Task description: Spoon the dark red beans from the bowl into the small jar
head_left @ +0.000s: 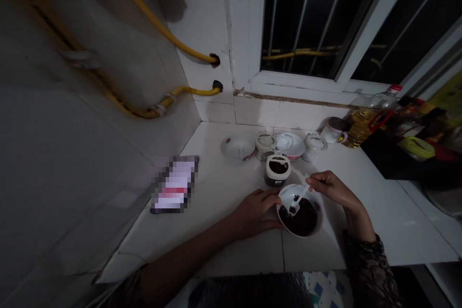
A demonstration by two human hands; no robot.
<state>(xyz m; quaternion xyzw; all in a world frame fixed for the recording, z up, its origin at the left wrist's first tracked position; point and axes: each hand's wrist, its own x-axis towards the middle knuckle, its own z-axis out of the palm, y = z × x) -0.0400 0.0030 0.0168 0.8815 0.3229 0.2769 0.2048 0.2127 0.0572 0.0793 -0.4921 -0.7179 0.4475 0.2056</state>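
A white bowl [319,228] holding dark, loose stuff stands near the counter's front edge. My left hand [254,211] grips its left side, fingers at the upper rim and thumb lower down. Pinched in my right hand [330,186] is the handle of a small white plastic spoon [301,196]. Its scoop end is tilted down inside the bowl, over the dark contents, with a few dark bits on it. Just behind the bowl sits an uncovered-looking jar [277,178] with a pale rim and dark contents.
Behind are a clear bowl [236,148], a lidded jar [265,147], a white bowl [298,147], another jar [315,144] and a mug [334,130]. A phone [175,185] lies left. Oil bottles [361,122] and a black box [384,154] stand right. Yellow pipes [162,33] run along the wall.
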